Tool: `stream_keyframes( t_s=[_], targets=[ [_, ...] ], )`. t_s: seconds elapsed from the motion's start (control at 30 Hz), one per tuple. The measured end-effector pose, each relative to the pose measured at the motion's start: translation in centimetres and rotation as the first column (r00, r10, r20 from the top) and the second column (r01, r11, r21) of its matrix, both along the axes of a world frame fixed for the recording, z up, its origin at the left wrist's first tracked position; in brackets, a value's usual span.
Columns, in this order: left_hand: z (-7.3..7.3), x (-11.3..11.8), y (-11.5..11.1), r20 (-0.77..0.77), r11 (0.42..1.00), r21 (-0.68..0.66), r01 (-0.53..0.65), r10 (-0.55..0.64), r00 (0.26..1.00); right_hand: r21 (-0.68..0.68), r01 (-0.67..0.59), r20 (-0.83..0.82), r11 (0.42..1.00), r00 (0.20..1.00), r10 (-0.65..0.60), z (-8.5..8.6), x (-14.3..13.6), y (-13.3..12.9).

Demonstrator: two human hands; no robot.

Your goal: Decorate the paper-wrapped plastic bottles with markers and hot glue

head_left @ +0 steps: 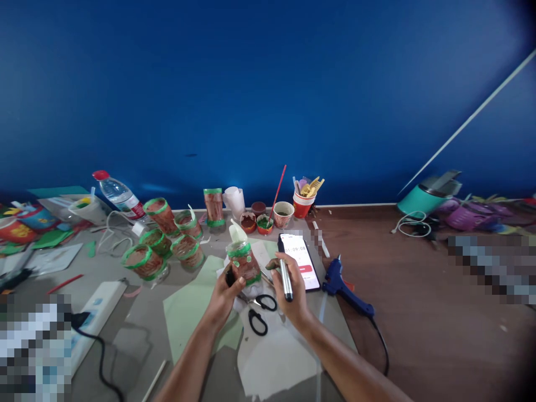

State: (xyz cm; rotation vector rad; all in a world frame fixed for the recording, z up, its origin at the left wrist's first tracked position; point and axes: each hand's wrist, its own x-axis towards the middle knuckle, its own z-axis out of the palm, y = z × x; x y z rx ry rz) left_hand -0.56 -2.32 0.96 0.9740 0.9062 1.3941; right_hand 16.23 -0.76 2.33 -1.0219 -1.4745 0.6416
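Note:
My left hand (223, 297) is closed round a small clear jar (246, 268) painted brown with green bands, with pale leaf-like pieces standing up from its top. A small black piece, perhaps a pen cap, shows by the left fingers. In my right hand (298, 293) is a silver marker pen (285, 279) with a black end, to the right of the jar. Whether its tip touches the jar cannot be made out. Black-handled scissors (257, 322) lie between my wrists. Beneath are white paper (272, 365) and pale green paper (184, 304).
Several painted jars (144, 261) stand at left near a water bottle (121, 195). Paint pots (264, 224) with a brush and a cup of wooden utensils (304, 205) line the back. A phone (307, 271) and blue glue gun (345, 287) lie at right; a power strip (100, 304) at left.

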Motion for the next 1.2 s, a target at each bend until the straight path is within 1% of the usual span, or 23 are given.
stream_keyframes(
  t_s=[0.2, 0.37, 0.43, 0.53, 0.6, 0.7, 0.8, 0.83, 0.9, 0.97, 1.07, 1.2],
  targets=[
    [-0.1, -0.1, 0.0, -0.008, 1.0, -0.007, 0.019, -0.019, 1.0, 0.022, -0.069, -0.009, 0.997, 0.998, 0.069, 0.0, 0.2, -0.1],
    [-0.4, -0.2, 0.0, -0.012, 1.0, -0.007, 0.014, -0.014, 1.0, 0.037, -0.088, -0.017, 0.995, 0.996, 0.089, 0.0, 0.2, -0.2],
    [-0.4, -0.2, 0.0, -0.016, 1.0, 0.001, 0.017, -0.017, 1.0, -0.001, -0.134, -0.061, 0.991, 0.989, 0.133, 0.0, 0.2, -0.3],
    [-0.2, -0.2, 0.0, -0.023, 1.0, 0.014, 0.025, -0.025, 0.999, -0.093, -0.227, -0.149, 0.969, 0.966, 0.212, -0.3, 0.1, -0.5],
    [0.0, -0.2, -0.1, -0.033, 1.0, 0.017, 0.025, -0.024, 0.999, -0.112, -0.259, -0.173, 0.959, 0.956, 0.238, -0.4, 0.2, -0.6],
    [0.2, -0.2, -0.1, -0.051, 1.0, 0.017, 0.018, -0.017, 0.999, -0.043, -0.307, -0.164, 0.951, 0.941, 0.296, -0.5, 0.5, -0.8],
    [0.2, -0.2, -0.1, -0.074, 1.0, 0.016, 0.016, -0.015, 0.997, 0.019, -0.384, -0.187, 0.923, 0.905, 0.381, -0.5, 0.8, -1.0],
    [0.1, -0.3, -0.1, -0.078, 1.0, 0.013, 0.014, -0.013, 0.997, 0.031, -0.389, -0.197, 0.921, 0.901, 0.387, -0.4, 0.8, -1.1],
    [0.0, -0.3, -0.1, -0.073, 1.0, -0.007, 0.01, -0.01, 0.997, 0.055, -0.36, -0.193, 0.931, 0.912, 0.363, -0.2, 0.8, -1.1],
    [0.0, -0.3, -0.1, -0.062, 1.0, -0.028, 0.013, -0.015, 0.998, 0.081, -0.316, -0.166, 0.945, 0.931, 0.325, 0.2, 0.9, -1.2],
    [0.2, -0.3, -0.2, -0.062, 1.0, -0.021, 0.021, -0.023, 0.998, 0.126, -0.278, -0.125, 0.952, 0.948, 0.293, 0.9, 1.0, -1.1],
    [0.4, -0.3, -0.2, -0.072, 0.999, -0.04, 0.022, -0.025, 0.997, 0.194, -0.325, -0.102, 0.926, 0.932, 0.348, 1.6, 0.9, -1.0]
  ],
)
